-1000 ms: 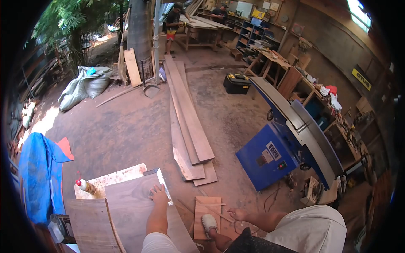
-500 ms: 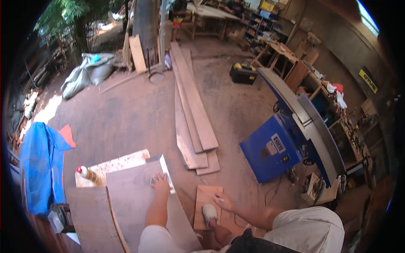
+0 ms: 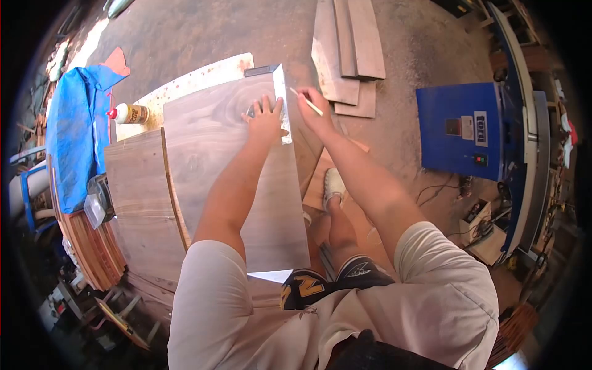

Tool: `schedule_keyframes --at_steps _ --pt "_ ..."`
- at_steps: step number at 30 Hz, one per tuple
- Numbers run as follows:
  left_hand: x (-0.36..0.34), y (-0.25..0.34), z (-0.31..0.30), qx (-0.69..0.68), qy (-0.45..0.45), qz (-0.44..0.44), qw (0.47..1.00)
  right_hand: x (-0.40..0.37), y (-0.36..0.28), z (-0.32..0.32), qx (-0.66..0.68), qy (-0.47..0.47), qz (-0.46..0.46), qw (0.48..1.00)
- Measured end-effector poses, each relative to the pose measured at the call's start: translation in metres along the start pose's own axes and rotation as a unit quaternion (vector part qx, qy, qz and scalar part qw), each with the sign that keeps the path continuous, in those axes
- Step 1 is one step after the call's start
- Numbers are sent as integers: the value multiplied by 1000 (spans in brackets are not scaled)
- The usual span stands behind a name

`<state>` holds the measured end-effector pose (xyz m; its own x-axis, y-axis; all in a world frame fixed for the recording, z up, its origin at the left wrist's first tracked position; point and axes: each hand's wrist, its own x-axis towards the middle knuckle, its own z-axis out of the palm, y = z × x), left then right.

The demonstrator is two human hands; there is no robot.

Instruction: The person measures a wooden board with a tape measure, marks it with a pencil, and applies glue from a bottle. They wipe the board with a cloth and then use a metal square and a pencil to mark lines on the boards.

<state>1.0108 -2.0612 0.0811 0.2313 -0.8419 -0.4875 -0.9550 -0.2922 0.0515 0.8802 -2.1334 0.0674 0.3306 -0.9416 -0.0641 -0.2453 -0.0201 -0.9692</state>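
Note:
My left hand [image 3: 266, 125] lies spread and flat on a wide brown wood board [image 3: 209, 160], near its right edge. A small dark, shiny thing shows partly beside its fingers; I cannot make out what it is. At the board's far right corner is what looks like a try square, with a black stock [image 3: 261, 71] and a bright strip [image 3: 280, 92] running along the edge beside my left fingertips. My right hand [image 3: 313, 110] is closed around a pale pencil [image 3: 315, 109], just right of that edge. The pencil appears apart from the board.
A glue bottle [image 3: 131, 114] lies on a stained pale board [image 3: 191, 80] at the left. Another wood panel [image 3: 139, 179] adjoins the wide board. Long planks [image 3: 348, 49] lie on the floor ahead. A blue machine [image 3: 453, 129] stands right; a blue tarp [image 3: 77, 135] hangs left.
My view has tilted down and nearer to the board. My right hand has come up from beside my foot to the board's right edge, with the pencil. My left hand stays on the board.

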Motion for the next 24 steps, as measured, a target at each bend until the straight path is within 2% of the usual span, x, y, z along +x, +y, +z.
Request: schedule_keyframes --at_steps 1,2,4,9,19,22,24 --pt "-1 0 -3 6 -7 1 1000 7 5 8 -1 22 -32 999" --pt "0 -1 -2 9 -3 5 1000 14 9 12 4 22 -26 999" --pt "-1 -2 -6 8 -10 6 1000 24 13 19 -61 13 -59 996" --pt "0 -6 -7 -15 -7 9 1000 40 15 20 -88 1 -37 995" --pt "-1 -7 -13 -19 -18 5 1000 54 27 28 -94 -9 -90 991" --pt "-2 -8 -8 -36 -4 10 999 57 24 28 -102 -23 -58 993" --pt "-2 -9 -7 -37 3 12 999 57 23 27 -92 -17 -102 990"
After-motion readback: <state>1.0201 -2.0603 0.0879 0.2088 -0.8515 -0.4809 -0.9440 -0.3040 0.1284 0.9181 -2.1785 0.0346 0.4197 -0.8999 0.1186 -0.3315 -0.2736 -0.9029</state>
